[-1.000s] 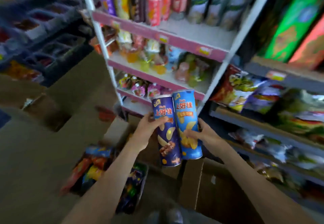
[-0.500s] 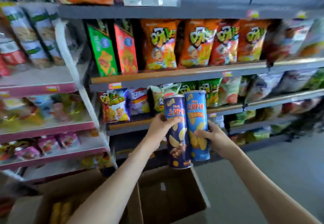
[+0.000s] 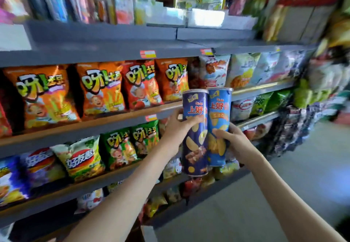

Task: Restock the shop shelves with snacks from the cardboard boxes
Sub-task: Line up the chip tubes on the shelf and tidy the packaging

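The left hand (image 3: 177,127) is gripping the dark can (image 3: 195,156) and the right hand (image 3: 235,142) the blue can (image 3: 218,113), holding both upright and touching before the shelf's (image 3: 113,122) front edge, probably seeking a free slot next.

What I can read on the tubes and bags
I read "Oishi" and "上好" on the dark-blue cylindrical snack tube (image 3: 195,134) and on the lighter-blue cylindrical snack tube (image 3: 218,109). The orange foil crisp bags (image 3: 102,88) and green foil crisp bags (image 3: 145,139) say "呀!土豆". A yellow-green foil bag (image 3: 81,160) says "好友趣". The red-and-yellow shelf price tags (image 3: 147,54) are too blurred to read.
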The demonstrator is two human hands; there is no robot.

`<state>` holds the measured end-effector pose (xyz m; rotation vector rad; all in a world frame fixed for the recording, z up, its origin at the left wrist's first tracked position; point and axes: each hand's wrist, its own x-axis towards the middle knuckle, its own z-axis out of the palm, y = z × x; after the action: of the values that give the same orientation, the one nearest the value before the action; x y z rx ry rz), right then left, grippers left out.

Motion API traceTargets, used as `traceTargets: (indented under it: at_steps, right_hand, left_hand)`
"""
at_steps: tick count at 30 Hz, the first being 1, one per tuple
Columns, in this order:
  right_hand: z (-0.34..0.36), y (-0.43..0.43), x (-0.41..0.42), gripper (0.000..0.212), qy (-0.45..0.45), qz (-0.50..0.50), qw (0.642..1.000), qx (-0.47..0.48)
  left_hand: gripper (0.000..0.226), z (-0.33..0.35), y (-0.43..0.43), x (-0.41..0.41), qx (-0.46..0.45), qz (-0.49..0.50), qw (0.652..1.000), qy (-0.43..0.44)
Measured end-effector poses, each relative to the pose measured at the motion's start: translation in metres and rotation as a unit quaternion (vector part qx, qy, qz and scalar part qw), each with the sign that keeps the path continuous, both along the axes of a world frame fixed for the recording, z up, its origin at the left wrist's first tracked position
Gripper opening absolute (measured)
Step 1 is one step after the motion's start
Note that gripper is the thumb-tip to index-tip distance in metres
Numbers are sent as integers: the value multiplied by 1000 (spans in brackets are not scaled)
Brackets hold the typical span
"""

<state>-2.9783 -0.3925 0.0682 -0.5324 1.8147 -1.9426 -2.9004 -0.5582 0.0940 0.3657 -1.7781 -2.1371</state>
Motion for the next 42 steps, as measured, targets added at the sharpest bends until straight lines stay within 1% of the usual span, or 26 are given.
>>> traceTargets:
  at_steps: [4, 6, 9, 12, 13, 15, 19, 22, 24, 26, 29, 31, 34, 36, 39, 40, 42]
  right_hand:
    - [29, 43, -65, 42, 23, -48, 998, -37]
    - [45, 69, -98, 43, 36, -72, 996, -44]
    - [66, 107, -147, 49, 64, -111, 991, -32]
    - [84, 143, -197, 51, 84, -157, 983, -39]
    - [90, 158, -217, 50, 94, -165, 981, -40]
    - [99, 175, -242, 46, 117, -169, 978, -43]
    - [119, 227, -323, 39, 160, -153, 973, -59]
    - [135, 258, -391, 42, 193, -134, 970, -61]
    - [151, 275, -439, 45, 208, -119, 968, -71]
    - [170, 286, -487, 42, 223, -100, 966, -80]
    - [200, 290, -558, 37, 237, -72, 964, -101]
    - [218, 284, -605, 37, 248, -57, 961, -112]
    - [237, 266, -677, 27, 258, -30, 958, -125]
    - [244, 249, -721, 26, 260, -13, 957, -129]
    - [248, 219, -781, 22, 264, 22, 958, -107]
    - [249, 207, -801, 24, 262, 29, 960, -93]
    - [248, 182, -835, 34, 252, 43, 964, -70]
  left_hand:
    - [45, 30, 37, -84, -40, -47, 998, 22]
    - [45, 45, 57, -123, -48, -65, 996, 39]
    - [33, 70, 92, -179, -68, -93, 991, 69]
    - [28, 94, 128, -231, -96, -115, 985, 83]
    - [28, 102, 142, -251, -109, -120, 983, 88]
    - [34, 116, 155, -276, -124, -122, 981, 89]
    - [31, 153, 185, -348, -141, -90, 981, 95]
    - [21, 184, 201, -398, -177, -54, 979, 92]
    - [19, 205, 209, -429, -204, -17, 974, 96]
    - [18, 224, 216, -457, -220, 16, 970, 104]
    - [13, 248, 220, -498, -226, 49, 966, 116]
    - [17, 262, 221, -523, -226, 80, 963, 119]
    - [19, 280, 218, -564, -238, 119, 956, 125]
    - [19, 288, 210, -592, -250, 142, 948, 135]
    - [33, 295, 191, -635, -283, 165, 933, 148]
    - [39, 297, 185, -650, -287, 172, 930, 150]
    - [45, 297, 174, -680, -287, 181, 929, 146]
